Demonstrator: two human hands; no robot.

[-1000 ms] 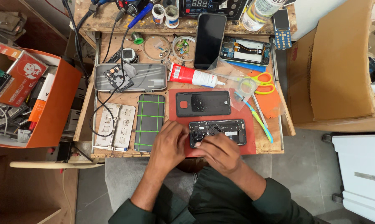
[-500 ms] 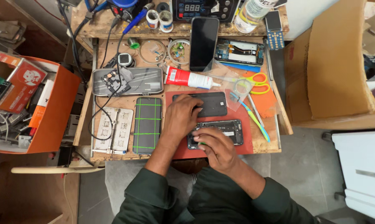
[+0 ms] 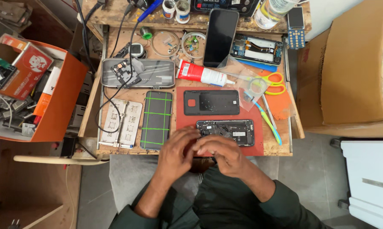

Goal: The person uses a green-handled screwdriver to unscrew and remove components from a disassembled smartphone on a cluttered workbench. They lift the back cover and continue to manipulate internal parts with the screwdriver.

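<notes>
Nearest to me, both hands are together at the near edge of the bench [image 3: 115,91]. My left hand [image 3: 176,153] and right hand [image 3: 223,156] meet just in front of the opened phone body [image 3: 226,131], fingertips curled toward each other as if pinching something small between them. I cannot tell what, if anything, they hold; it is too small or hidden by the fingers.

The opened phone body lies flat on the red work mat [image 3: 259,146], long side across, its inner boards and shields exposed. My left fingers touch or just overlap its left end. Just beyond it on the same mat lies the dark back cover [image 3: 211,102], separate, inner face up. So I judge the phone already opened and its cover set aside, with work on the internals under way and closing it still to come.

To the left of the mat lies a black screen marked with green grid lines [image 3: 156,119], and left of that a pale metal jig plate [image 3: 121,123]. Farther off are a red and white glue tube [image 3: 202,74], yellow-handled scissors [image 3: 271,83], a blue-green toothbrush [image 3: 268,121], a whole dark phone [image 3: 220,37] propped up, and another bare phone chassis [image 3: 257,48]. An orange box of parts [image 3: 55,101] stands well to the left.
</notes>
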